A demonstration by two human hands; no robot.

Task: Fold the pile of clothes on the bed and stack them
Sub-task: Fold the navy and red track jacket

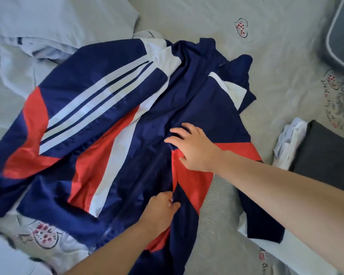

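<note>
Left hand (163, 207) grip on jacket (111, 124) zipper, fingertips apparently hidden.

I see a bed (216, 22) covered by a pale grey-green sheet, printed with small heart outlines filled with pink dots and some curling script. A pale blue pillow (54, 18) lies at the far left corner, with rumpled pale blue bedding (12, 76) below it. At the far right edge sits a dark grey cushion with lighter piping (342, 36). A white strip, perhaps the bed's edge (282, 253), runs along the near right. Soft, even daylight falls across the sheet, with no hard shadows.
</note>
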